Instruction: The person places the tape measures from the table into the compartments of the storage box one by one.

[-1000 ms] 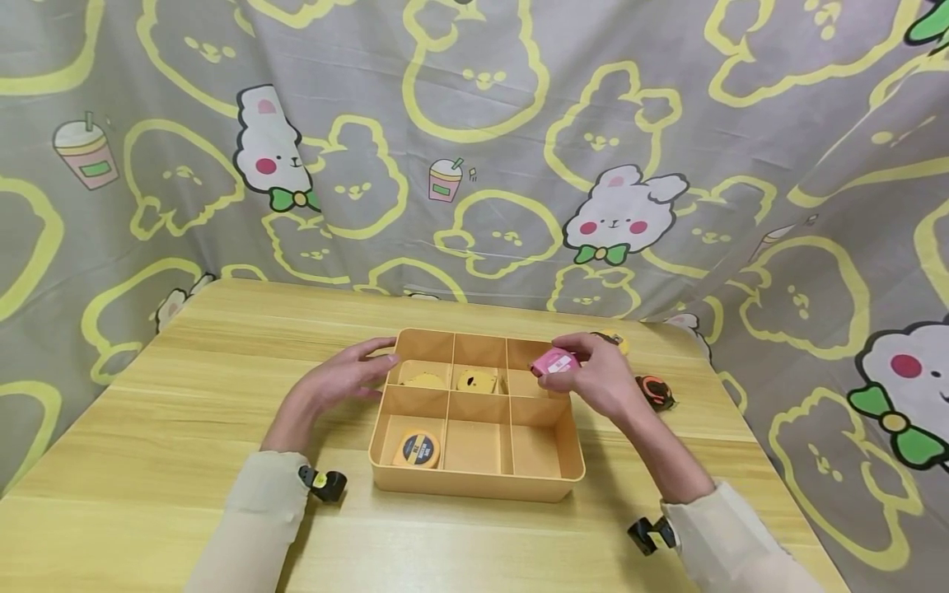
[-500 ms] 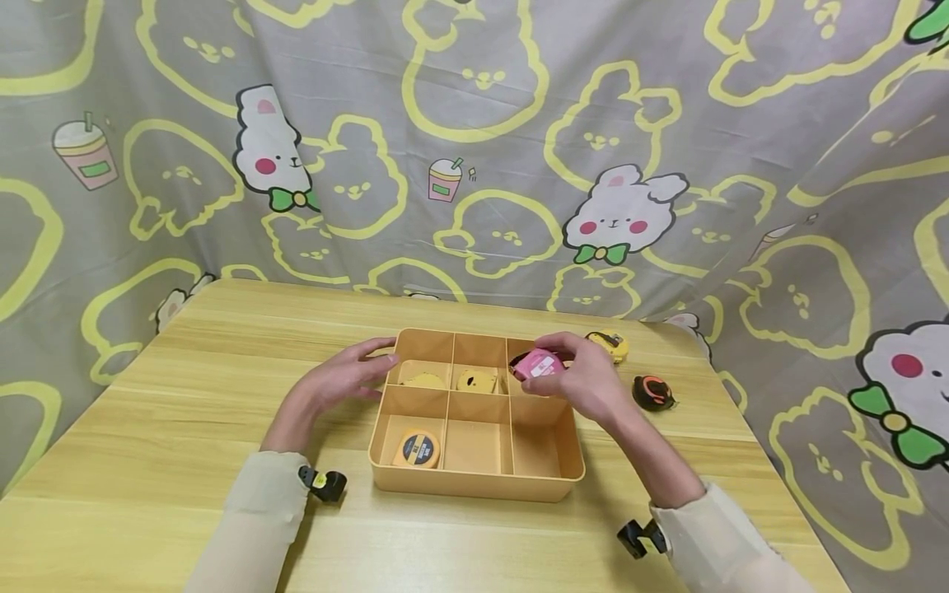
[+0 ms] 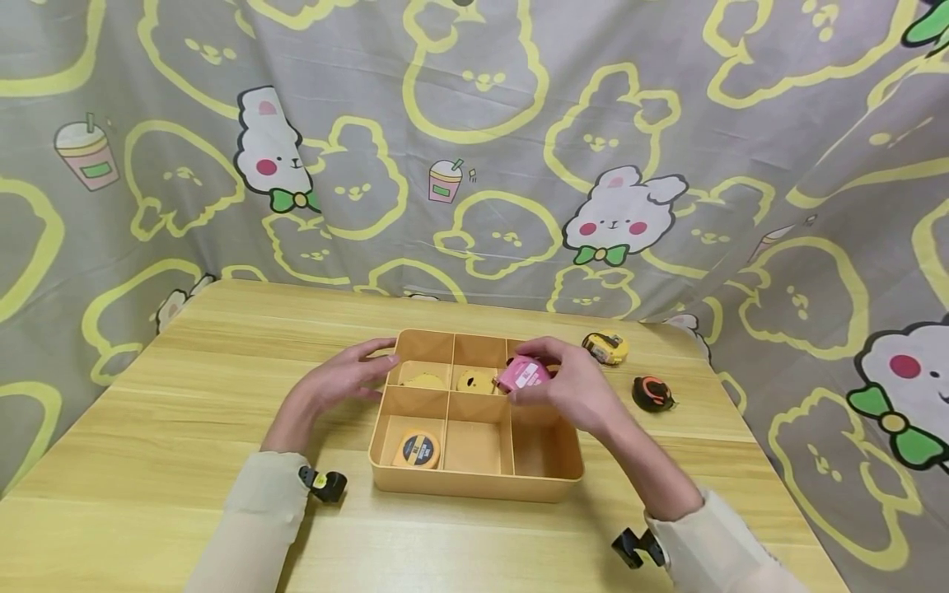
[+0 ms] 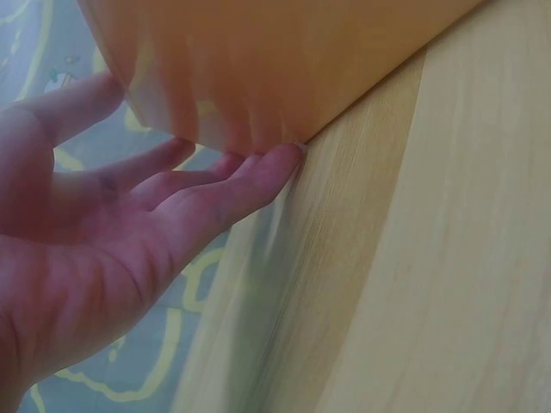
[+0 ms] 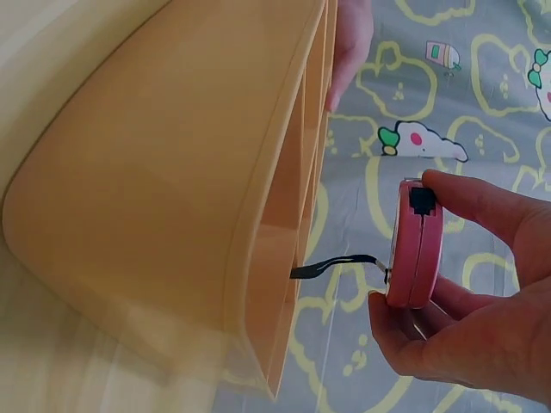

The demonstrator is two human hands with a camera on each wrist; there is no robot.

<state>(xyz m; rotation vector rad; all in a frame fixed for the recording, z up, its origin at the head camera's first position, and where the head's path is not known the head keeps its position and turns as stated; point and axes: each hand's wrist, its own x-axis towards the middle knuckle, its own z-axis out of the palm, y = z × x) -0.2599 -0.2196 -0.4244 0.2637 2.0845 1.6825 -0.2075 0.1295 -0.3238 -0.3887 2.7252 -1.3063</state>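
Observation:
My right hand [image 3: 582, 387] pinches a pink tape measure [image 3: 525, 373] above the back right compartment of an orange divided box [image 3: 474, 486]. In the right wrist view the tape measure [image 5: 417, 245] is on edge between thumb and fingers, its black strap [image 5: 336, 262] trailing toward the box. My left hand [image 3: 344, 377] touches the box's left side with extended fingers, and the left wrist view shows the fingertips [image 4: 280, 163] along the lower edge of its wall. A round orange tape measure [image 3: 417, 450] lies in the front left compartment. Yellow items [image 3: 476, 381] sit in two back compartments, partly hidden by dividers.
Right of the box, a yellow tape measure [image 3: 606, 347] and a black and orange tape measure [image 3: 653, 394] lie on the wooden table [image 3: 222, 371]. A patterned grey curtain [image 3: 504, 165] hangs behind and along the sides.
My right hand has carried the pink tape measure leftward, from the box's right edge to near the divider of the back middle compartment. The left hand and box have stayed put.

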